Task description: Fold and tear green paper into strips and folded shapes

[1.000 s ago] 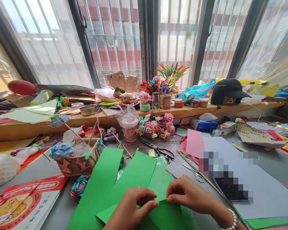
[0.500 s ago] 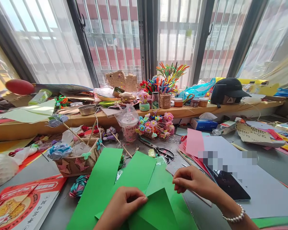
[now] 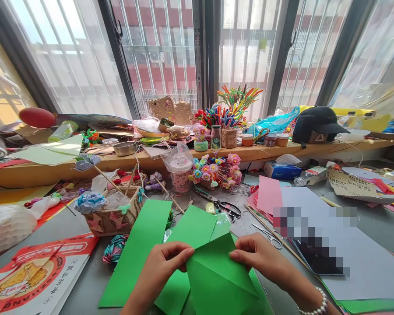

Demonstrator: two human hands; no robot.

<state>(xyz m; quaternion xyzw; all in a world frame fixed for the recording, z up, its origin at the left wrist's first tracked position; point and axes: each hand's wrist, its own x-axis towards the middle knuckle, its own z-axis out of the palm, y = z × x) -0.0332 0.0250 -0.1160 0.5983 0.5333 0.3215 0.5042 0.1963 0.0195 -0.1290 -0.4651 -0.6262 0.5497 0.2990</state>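
Pinching the folded green paper (image 3: 216, 275) at its top edge — left hand (image 3: 160, 267) and right hand (image 3: 259, 258), fingertips closed on it.

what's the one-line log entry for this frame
left hand: pinches folded green paper, left corner | right hand: pinches its right corner | under it: flat green sheets | black scissors: beyond, untouched

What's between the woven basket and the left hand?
Head view: a long green paper strip lies between the woven basket and the left hand, which pinches the folded green sheet.
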